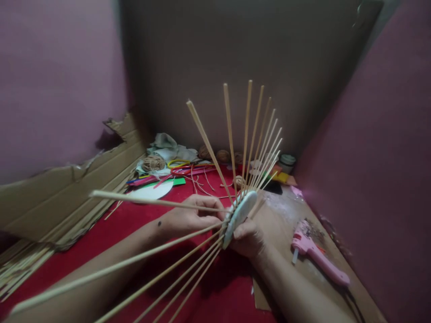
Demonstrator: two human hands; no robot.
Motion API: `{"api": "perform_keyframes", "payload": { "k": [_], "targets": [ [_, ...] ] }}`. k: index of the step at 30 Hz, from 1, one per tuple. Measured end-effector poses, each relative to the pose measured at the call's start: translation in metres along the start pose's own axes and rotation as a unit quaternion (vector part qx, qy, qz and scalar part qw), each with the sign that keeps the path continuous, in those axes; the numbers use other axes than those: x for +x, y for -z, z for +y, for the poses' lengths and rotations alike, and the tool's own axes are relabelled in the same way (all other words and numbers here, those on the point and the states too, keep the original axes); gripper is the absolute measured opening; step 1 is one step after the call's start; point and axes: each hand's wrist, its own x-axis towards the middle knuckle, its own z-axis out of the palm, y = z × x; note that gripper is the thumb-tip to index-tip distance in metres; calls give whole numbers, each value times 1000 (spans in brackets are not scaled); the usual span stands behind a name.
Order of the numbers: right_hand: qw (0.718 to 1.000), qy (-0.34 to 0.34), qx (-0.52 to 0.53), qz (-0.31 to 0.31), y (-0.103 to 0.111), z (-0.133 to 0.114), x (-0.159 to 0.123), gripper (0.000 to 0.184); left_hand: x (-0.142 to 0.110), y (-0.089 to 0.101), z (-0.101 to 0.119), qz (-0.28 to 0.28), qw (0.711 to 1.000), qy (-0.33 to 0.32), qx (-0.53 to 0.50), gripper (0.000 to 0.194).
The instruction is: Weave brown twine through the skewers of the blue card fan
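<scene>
A round pale disc [240, 217] is tilted nearly on edge in front of me, with thin wooden sticks [247, 139] fanning out from its rim. Between the stick bases, a darker band runs along the rim. My right hand [248, 235] grips the disc from its right side, thumb on the pale face. At the disc's left side, my left hand [202, 213] has its fingers curled and pinched by the stick bases. Its fingertips are partly hidden behind a stick and the rim, so what they pinch cannot be made out.
A pink glue gun [318, 253] lies on a brown board [279, 233] at right. Behind are twine balls [153, 163], yellow-handled scissors [178, 164], a white disc [151, 190] and a jar [287, 162]. Cardboard [67, 197] and loose sticks [25, 269] line the left of the red cloth [114, 229].
</scene>
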Motion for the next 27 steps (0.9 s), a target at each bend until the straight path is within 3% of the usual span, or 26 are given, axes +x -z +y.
{"api": "perform_keyframes", "payload": {
  "k": [7, 14, 27],
  "targets": [
    [999, 24, -25, -15, -9, 0, 0, 23, -2, -3, 4, -14, 1000, 24, -5, 24],
    [999, 19, -38, -14, -12, -1, 0, 21, -1, -1, -3, -24, 999, -12, 20, 18],
    [998, 18, -59, -16, -6, 0, -2, 19, -2, 0, 1, -36, 999, -21, 35, 16]
  ]
}}
